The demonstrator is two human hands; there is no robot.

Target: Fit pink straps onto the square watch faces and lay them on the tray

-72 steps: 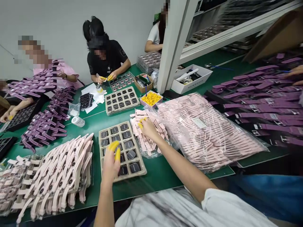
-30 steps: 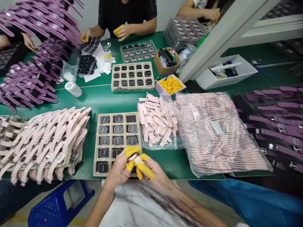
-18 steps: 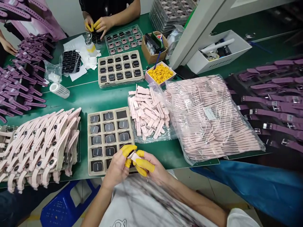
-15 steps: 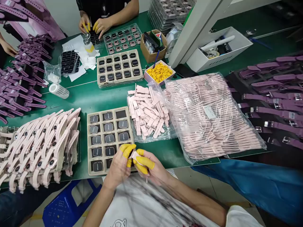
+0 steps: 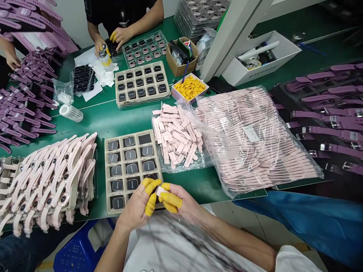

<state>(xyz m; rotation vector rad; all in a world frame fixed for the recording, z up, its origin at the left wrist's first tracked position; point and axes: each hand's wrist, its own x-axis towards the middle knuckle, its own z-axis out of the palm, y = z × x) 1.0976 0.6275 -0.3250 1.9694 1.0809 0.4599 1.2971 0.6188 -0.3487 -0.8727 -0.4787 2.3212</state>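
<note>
My left hand (image 5: 141,204), yellow covers on its fingertips, is closed round a small dark watch body, mostly hidden by the fingers. Facing it, my right hand (image 5: 177,200) pinches a pale pink strap (image 5: 160,191) whose end meets the watch body. Both hands are over the front right corner of a beige tray (image 5: 107,170), which holds square dark watch faces (image 5: 132,168) in its compartments. The back right compartment shows no watch face. Just behind my hands lies a pile of loose pink straps (image 5: 178,138) on clear plastic.
A large bag of pink straps (image 5: 249,139) lies right, strapped watches (image 5: 51,185) left. Behind are a box of yellow finger covers (image 5: 189,88), another watch tray (image 5: 141,85) and a white cup (image 5: 70,112). A co-worker's hands (image 5: 120,37) are across the table.
My left hand has shifted slightly left and its fingers have changed position round the watch body. The strap stays in my right hand. The view has shifted a little.
</note>
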